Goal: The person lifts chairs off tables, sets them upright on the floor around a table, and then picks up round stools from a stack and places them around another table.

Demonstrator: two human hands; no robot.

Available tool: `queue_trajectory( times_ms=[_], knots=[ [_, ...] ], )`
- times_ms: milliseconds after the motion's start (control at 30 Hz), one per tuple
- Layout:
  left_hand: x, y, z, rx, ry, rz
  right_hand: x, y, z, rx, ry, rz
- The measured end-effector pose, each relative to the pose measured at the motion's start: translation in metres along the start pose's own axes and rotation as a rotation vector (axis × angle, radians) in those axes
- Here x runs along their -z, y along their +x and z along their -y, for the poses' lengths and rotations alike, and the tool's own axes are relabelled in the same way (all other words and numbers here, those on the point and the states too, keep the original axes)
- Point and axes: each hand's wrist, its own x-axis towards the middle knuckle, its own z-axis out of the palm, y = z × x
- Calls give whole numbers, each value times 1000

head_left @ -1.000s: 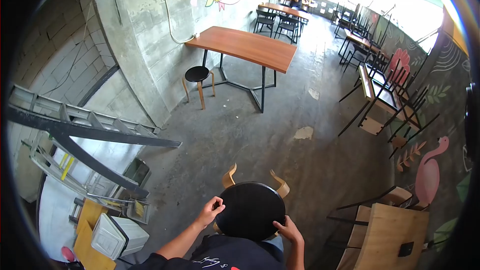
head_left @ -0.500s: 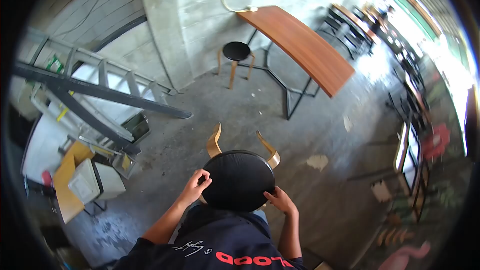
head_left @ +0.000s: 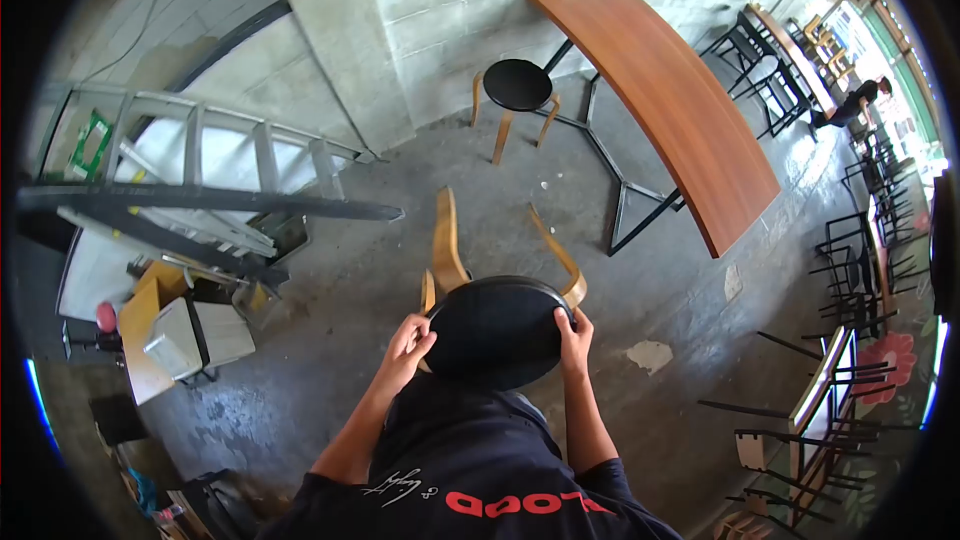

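Note:
A stool with a round black seat [head_left: 497, 335] is held tilted in front of my body. Its bent light-wood legs [head_left: 447, 240] point forward, away from me. My left hand [head_left: 408, 345] is closed on the left edge of the seat, thumb on top. On the right edge, my right hand [head_left: 573, 340] grips the rim near where a leg joins. The fingers under the seat are hidden on both sides. A second, similar stool [head_left: 518, 86] stands upright on the floor ahead, beside the wooden table [head_left: 680, 110].
To the left lie a metal ladder [head_left: 190, 150] and a dark beam [head_left: 330, 208]. A white box [head_left: 205, 338] sits by a yellow wooden board [head_left: 140, 320]. Upturned furniture with black legs [head_left: 820, 420] stands at right. Far off at upper right, a person [head_left: 862, 105] bends over.
The stool has tipped further, its legs showing more and pointing forward. My right hand has moved up along the seat's edge. The view has shifted, bringing the far person into clearer sight.

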Motion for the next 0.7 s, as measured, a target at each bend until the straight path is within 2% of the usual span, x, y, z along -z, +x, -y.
queue_trajectory(
  times_ms=[33,67,100,133,233,333,400,433,533,567,700],
  knots=[
    [-5,40,-6,-19,32,72,-3,22,-6,-25,141,-59],
    [-17,76,-24,83,73,105,21,44,-25,-44,-145,-22],
    [-30,114,-49,146,124,203,34,55,-44,-100,-11,-52],
    [-33,157,-32,85,140,222,26,72,-49,-130,107,-106],
    [-55,277,-29,152,251,488,4,118,-35,-169,374,-304],
    [-97,388,-7,160,274,579,-4,183,-47,-250,430,-539],
    [-126,456,22,153,332,514,-11,237,-49,-250,477,-613],
    [-139,484,47,122,350,413,-13,253,-52,-259,497,-651],
    [-175,554,74,2,599,409,-12,323,-65,-317,519,-673],
    [-184,574,89,-164,726,337,-6,348,-89,-315,516,-662],
    [-200,654,138,-391,773,424,12,436,-137,-542,722,-536]
  ],
)
